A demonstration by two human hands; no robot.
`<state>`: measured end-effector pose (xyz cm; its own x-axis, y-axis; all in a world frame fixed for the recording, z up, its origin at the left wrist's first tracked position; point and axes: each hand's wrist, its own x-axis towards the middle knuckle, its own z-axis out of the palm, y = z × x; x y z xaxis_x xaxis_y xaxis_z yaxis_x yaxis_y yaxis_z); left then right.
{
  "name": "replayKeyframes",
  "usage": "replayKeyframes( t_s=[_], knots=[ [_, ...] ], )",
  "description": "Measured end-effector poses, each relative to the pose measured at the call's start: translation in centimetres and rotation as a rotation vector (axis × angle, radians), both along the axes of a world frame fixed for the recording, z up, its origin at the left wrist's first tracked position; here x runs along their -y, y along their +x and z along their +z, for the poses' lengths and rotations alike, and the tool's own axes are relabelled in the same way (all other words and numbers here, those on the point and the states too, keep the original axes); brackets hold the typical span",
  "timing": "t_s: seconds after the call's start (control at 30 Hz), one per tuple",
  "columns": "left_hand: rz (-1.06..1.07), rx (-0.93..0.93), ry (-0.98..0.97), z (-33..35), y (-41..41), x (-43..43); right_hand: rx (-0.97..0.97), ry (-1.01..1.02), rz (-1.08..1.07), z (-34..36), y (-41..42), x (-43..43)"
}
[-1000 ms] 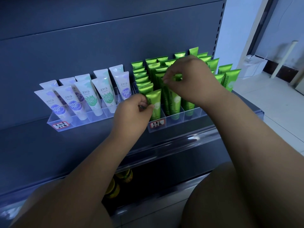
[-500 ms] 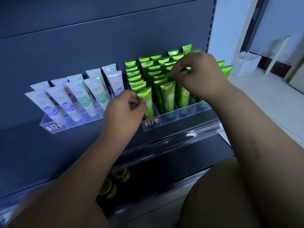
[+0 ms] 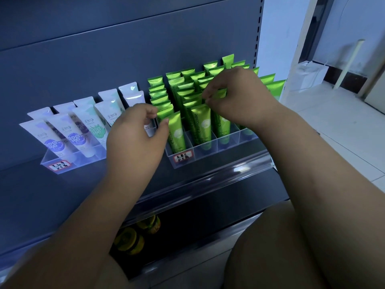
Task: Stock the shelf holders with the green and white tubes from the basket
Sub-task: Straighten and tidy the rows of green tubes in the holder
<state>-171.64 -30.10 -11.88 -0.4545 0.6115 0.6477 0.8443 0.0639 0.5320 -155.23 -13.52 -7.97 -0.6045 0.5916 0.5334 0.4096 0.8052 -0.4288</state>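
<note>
Green tubes (image 3: 200, 88): standing cap-down with crimped ends up, packed in rows in the lanes of the green holder (image 3: 208, 150), the clear divided tray on the right. Lanes near full from front to back.
White tubes (image 3: 62, 134): seated in the white holder (image 3: 87, 157), the clear tray on the left, two deep as far as visible.
Basket: not in view, so stock left in it not assessable.
Left hand (image 3: 135, 140): thumb and curled fingers closed in a pinch on the top corner of the front tube (image 3: 177, 134) in the leftmost green lane. Tube upright, cap end inside the lane.
Right hand (image 3: 235, 99): fingers curled downward, tips among the crimped tops of the middle lanes. Thumb and forefinger close together, but grip on any single tube not confirmable.
Shelf (image 3: 83, 184): both holders side by side on it, with handwritten price tags (image 3: 183, 158) on the front walls.
Lower shelf: yellow-lidded jars (image 3: 133, 238) partly visible, no part of the job.
Step in hand: judged as seating and straightening, with the front tube being settled in its lane and its neighbours squared up.
Progress: judged late for green, with the white side less filled.
Next move: release of the front tube once square, then probably a return to the basket for white stock. Light touch required, since tight rows are liable to tip one against another.
</note>
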Motion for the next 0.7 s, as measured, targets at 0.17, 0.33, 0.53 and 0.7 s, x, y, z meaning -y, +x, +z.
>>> replayKeyframes(
  t_s=[0.17,0.33,0.53,0.7],
  knots=[
    [-0.055,-0.486,0.026,2.2,0.8,-1.1,0.132,0.114,-0.017,-0.5,-0.6,-0.5],
    [-0.063,-0.507,-0.131,3.4,1.3,-4.0,0.184,0.103,-0.024,-0.4,-1.1,-0.4],
    [-0.023,-0.53,-0.293,3.1,1.6,-5.7,0.183,0.104,-0.05,-0.2,-1.1,-0.5],
    [0.002,-0.564,-0.248,2.9,1.0,-5.9,0.145,0.097,-0.016,-0.5,-1.2,-0.6]
  ],
)
